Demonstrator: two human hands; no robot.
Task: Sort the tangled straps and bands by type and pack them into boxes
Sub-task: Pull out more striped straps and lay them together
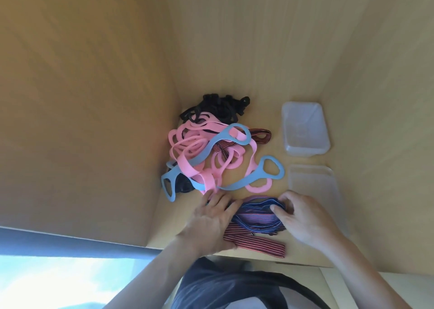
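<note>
Two clear plastic boxes (305,129) sit at the right of the bench (274,144), one behind the other, both apart from the straps. My left grip (211,221) lies flat with straight fingers, pressing the left end of a bundle of blue-and-purple striped bands (256,217) near the bench's front edge. My right grip (303,217) has its fingers curled round the bundle's right end. A red-striped strap (256,243) lies just in front of the bundle, touching it. Behind my hands, close to the left wall (94,120), pink bands (185,165), light-blue loop-ended straps (209,151) and black straps (220,107) lie tangled together.
</note>
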